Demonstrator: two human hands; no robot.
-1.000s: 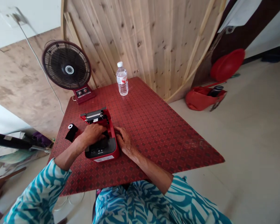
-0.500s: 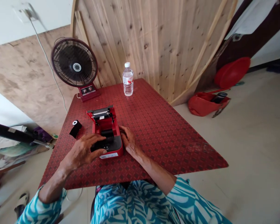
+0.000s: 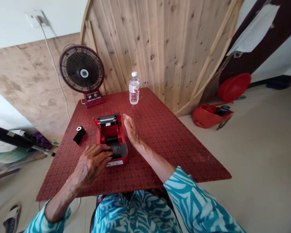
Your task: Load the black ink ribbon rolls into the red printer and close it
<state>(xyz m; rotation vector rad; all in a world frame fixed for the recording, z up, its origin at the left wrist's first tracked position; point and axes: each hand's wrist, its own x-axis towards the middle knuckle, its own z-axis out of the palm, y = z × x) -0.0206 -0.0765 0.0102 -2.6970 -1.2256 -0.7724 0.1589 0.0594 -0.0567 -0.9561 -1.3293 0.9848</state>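
Observation:
A small red label printer (image 3: 124, 158) stands on the table with its lid (image 3: 108, 121) tipped up at the back. Inside it sits a black roll, partly hidden. From the roll a black strip (image 3: 115, 149) runs forward over the printer's dark front cover. My left hand (image 3: 92, 159) is at the front left of the printer, its fingers closed on the strip's left edge; the thumb is mostly hidden. Beside the raised lid's right edge, my right hand (image 3: 131, 130) is open with straight fingers and holds nothing.
A second black roll (image 3: 80, 132) with a loose end lies left of the printer. Farther back on the red patterned table (image 3: 160, 142) are a fan (image 3: 83, 72) and a water bottle (image 3: 134, 89). A red bag (image 3: 206, 117) rests on the floor at right.
My right hand has moved from the printer's side up to the lid, its fingers straightening. My left fingers have closed, and the black strip now covers more of the front cover.

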